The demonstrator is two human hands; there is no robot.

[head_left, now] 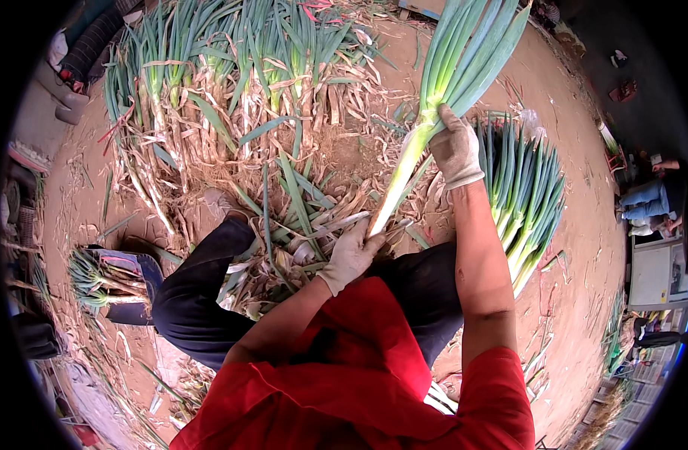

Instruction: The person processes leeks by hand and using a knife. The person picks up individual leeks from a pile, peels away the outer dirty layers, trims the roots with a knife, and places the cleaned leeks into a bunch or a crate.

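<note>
A long green onion (409,166) with a pale stalk and broad green leaves slants across in front of me, leaves up and to the right. My left hand (351,255), in a dirty white glove, is closed round its lower root end. Higher up, where the leaves fan out, my gloved right hand (456,147) grips the stalk. To the right of that hand lies a bundle of clean green onions (522,199), side by side with leaves pointing away. Stripped leaves and husks (284,262) are heaped between my legs.
A big row of untrimmed green onions (231,90) with dry husks lies at the far left. More onions (107,281) rest by a dark blue holder (150,274) at my left. At the right edge stand a person (651,199) and a white cabinet (659,274).
</note>
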